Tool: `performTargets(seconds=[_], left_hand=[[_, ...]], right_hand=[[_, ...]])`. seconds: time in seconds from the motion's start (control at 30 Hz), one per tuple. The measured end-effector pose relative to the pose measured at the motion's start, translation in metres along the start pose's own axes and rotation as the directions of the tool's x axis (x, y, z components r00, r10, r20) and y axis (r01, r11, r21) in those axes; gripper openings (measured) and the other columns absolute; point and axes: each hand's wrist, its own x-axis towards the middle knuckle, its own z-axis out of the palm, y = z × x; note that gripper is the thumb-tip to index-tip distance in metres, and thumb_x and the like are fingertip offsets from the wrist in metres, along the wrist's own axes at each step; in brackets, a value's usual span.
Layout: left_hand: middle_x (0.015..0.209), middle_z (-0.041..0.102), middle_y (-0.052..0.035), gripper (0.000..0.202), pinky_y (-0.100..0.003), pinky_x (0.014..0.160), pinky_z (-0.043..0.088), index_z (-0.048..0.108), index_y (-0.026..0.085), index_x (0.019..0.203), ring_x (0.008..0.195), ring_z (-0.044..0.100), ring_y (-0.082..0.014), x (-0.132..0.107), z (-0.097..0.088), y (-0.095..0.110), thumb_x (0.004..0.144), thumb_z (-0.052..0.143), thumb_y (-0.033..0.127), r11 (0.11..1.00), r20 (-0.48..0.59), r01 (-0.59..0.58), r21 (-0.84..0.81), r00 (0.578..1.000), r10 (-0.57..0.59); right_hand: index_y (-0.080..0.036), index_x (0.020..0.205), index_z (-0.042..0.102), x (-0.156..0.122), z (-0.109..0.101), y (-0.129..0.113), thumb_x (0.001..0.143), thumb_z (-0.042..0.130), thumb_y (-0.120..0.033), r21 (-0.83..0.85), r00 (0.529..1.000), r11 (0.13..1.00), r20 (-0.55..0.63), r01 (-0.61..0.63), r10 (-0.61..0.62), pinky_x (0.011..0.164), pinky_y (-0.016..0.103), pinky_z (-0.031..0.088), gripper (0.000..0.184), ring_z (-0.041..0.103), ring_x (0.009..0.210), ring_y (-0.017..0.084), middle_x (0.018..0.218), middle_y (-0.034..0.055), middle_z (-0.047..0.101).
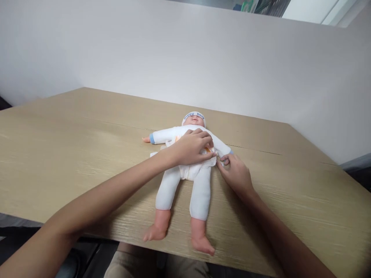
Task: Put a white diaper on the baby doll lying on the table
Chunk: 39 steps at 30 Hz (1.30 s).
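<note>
A baby doll point(199, 193) in a white outfit with blue cuffs lies on its back, feet toward me, wearing a white headband with blue lettering. Around its hips is a white diaper point(189, 172) with orange markings. My left hand point(196, 146) reaches across the doll's belly, its fingers bent and closed on the diaper's edge at the right side. Just beside it, my right hand point(236, 170) pinches the diaper's side tab near the doll's cuff. The fingertips partly hide the tab. Another part of the diaper sticks out at the doll's left-hand side in view.
The doll lies on a light wooden table point(87, 170) with a thin seam running across it. A pale wall point(145, 58) rises behind the table's far edge. Below the near edge, my knees show.
</note>
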Motion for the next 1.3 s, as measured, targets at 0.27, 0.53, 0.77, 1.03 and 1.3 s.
performTargets(seconds=[0.27,0.53,0.77,1.03,1.3], left_hand=[[0.153,0.068,-0.0097,0.049,-0.056,0.120,0.038,0.075,0.024,0.126,0.144,0.054,-0.0385,0.000,0.020,-0.014,0.104,0.062,0.065,0.997,0.031,0.044,0.071,0.998,-0.046],[0.149,0.070,-0.0094,0.060,-0.058,0.120,0.039,0.075,0.025,0.129,0.140,0.054,-0.0405,-0.001,0.023,-0.012,0.092,0.073,0.073,0.997,-0.016,0.057,0.045,0.998,-0.056],[0.147,0.071,-0.0101,0.061,-0.060,0.119,0.040,0.075,0.024,0.127,0.140,0.054,-0.0410,-0.001,0.025,-0.013,0.090,0.075,0.072,0.998,-0.032,0.060,0.036,0.998,-0.059],[0.148,0.071,-0.0101,0.053,-0.057,0.116,0.045,0.073,0.024,0.128,0.139,0.055,-0.0408,0.000,0.023,-0.010,0.088,0.078,0.058,0.996,-0.032,0.073,0.053,0.997,-0.072],[0.146,0.071,-0.0096,0.047,-0.059,0.116,0.043,0.071,0.024,0.122,0.138,0.055,-0.0413,0.000,0.025,-0.011,0.087,0.080,0.054,0.997,-0.037,0.065,0.030,0.997,-0.064]], right_hand=[[-0.027,0.086,0.058,0.003,-0.003,0.009,0.085,0.075,-0.066,0.093,0.949,0.954,0.161,-0.287,0.270,0.067,0.034,0.040,0.043,0.065,0.076,0.026,0.076,0.0004,0.067],[-0.026,0.074,0.061,0.011,-0.023,0.008,0.088,0.066,-0.075,0.396,0.948,0.880,0.280,-0.260,0.154,0.065,0.033,0.037,0.051,0.051,0.067,0.021,0.068,-0.0012,0.054],[-0.026,0.074,0.053,0.023,-0.033,-0.022,0.092,0.067,-0.072,0.614,0.945,0.744,0.320,-0.264,0.072,0.060,0.031,0.036,0.051,0.041,0.061,0.016,0.063,-0.0055,0.044],[-0.027,0.080,0.054,0.053,-0.009,-0.060,0.091,0.069,-0.070,0.694,0.933,0.670,0.359,-0.262,-0.008,0.060,0.031,0.048,0.047,0.053,0.062,0.017,0.069,-0.0038,0.057],[-0.025,0.112,0.065,0.025,-0.005,-0.062,0.101,0.067,-0.059,0.656,0.990,0.753,0.136,-0.058,-0.041,0.080,0.036,0.061,0.036,0.068,0.092,0.023,0.105,0.0064,0.071]])
